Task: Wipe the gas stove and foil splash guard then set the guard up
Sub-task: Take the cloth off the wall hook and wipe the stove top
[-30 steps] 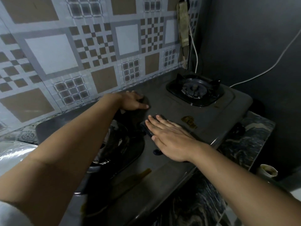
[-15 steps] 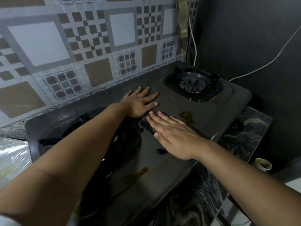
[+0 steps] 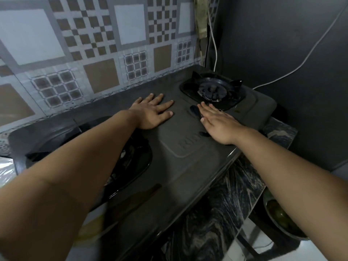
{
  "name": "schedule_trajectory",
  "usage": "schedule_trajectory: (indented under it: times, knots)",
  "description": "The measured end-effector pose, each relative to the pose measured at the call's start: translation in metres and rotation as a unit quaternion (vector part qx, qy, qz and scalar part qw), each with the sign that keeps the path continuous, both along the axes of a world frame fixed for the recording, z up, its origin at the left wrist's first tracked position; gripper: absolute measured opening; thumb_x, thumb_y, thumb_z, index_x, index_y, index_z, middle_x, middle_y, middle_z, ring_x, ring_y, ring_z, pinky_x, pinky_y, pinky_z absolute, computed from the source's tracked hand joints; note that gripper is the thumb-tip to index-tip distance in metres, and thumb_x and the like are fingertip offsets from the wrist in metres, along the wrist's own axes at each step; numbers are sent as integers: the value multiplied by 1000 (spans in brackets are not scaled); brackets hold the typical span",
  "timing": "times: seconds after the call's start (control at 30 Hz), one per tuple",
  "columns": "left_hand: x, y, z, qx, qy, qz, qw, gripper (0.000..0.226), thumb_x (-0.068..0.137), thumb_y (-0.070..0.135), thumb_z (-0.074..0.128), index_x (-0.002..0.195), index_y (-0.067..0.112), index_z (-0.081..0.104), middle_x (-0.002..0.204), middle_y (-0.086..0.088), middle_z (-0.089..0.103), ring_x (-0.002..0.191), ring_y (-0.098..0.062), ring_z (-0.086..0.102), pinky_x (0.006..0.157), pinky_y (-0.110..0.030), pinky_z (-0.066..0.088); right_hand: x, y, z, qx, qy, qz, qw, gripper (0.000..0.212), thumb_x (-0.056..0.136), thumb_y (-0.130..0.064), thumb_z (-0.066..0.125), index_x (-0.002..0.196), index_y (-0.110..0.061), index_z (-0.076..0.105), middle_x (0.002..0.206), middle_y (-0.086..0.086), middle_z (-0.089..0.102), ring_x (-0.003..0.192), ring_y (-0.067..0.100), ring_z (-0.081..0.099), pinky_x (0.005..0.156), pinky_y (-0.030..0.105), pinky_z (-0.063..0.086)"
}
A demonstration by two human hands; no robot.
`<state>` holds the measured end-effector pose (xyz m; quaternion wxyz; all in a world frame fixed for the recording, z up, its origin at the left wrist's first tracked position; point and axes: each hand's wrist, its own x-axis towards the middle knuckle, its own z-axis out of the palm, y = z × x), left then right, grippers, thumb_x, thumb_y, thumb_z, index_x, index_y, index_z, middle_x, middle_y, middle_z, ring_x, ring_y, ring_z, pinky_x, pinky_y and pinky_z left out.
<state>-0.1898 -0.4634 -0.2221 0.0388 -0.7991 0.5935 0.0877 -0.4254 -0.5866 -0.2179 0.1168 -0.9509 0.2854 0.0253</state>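
Observation:
The dark grey two-burner gas stove fills the middle of the head view. My left hand lies flat on its top near the back edge, fingers spread, holding nothing. My right hand presses flat on a dark cloth, which peeks out past my fingertips just in front of the right burner. My left forearm partly covers the left burner. A tile-patterned panel stands upright behind the stove. A shiny crinkled sheet shows at the left edge.
The stove sits on a marbled dark counter, whose edge drops off at the lower right. A white cable runs across the dark wall on the right. A dark bowl sits low beside my right forearm.
My right hand has slid the dark cloth away from me, up to the right burner. My left hand has opened flat and shifted a little to the right.

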Motion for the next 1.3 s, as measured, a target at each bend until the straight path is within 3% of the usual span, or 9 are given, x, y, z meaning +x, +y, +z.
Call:
schedule_trajectory:
  times: [0.3,0.53,0.63,0.8,0.9,1.13,1.3]
  knots:
    - [-2,1,2,1,5,7,1000,68,91,76,8,153,50,-4,167,5,-11,153,-25,-7,121,-51,0,-23,32,-5,-12,-22,-85,996,57,104,-36,18,157,-21,4,165,-5,-4,152,13,-3,123,36,4]
    - [-2,-4,0,2,3,20,1000,69,89,78,8,152,51,-4,167,5,-11,153,-25,-7,121,-50,0,-57,80,-10,-38,-79,-1,996,55,104,-37,23,157,-26,12,164,-14,3,150,4,-2,118,24,0]
    - [-3,-5,-1,2,6,28,1000,70,88,79,8,152,53,-4,167,6,-11,153,-24,-7,122,-50,-1,-69,86,-16,-54,-117,59,990,54,102,-38,24,155,-26,22,163,-14,14,150,1,4,122,28,8]
    - [-5,-4,-3,-3,0,34,999,68,89,77,8,152,53,-4,166,7,-11,153,-23,-7,122,-50,-1,-85,62,-19,-67,-127,172,975,50,102,-31,34,152,-25,32,159,-13,28,149,3,15,120,29,17]
    - [-6,-4,-3,-2,0,34,999,70,87,78,5,151,54,-5,166,9,-12,153,-23,-8,122,-50,-1,-87,40,-21,-79,-114,197,971,50,103,-35,30,152,-27,30,159,-13,27,149,4,15,120,30,16]
    - [-1,-5,-6,6,0,31,999,71,83,81,4,149,58,-8,166,10,-14,153,-21,-8,122,-49,-2,-93,-32,-21,-86,-116,152,978,56,101,-42,22,151,-22,33,158,-10,31,148,10,24,119,38,23]
    - [0,-4,-6,4,-6,35,999,71,81,84,0,147,61,-10,165,11,-14,153,-19,-9,122,-49,-2,-92,-79,-21,-83,-122,103,984,57,98,-41,23,150,-23,37,156,-11,35,147,10,25,120,38,20]
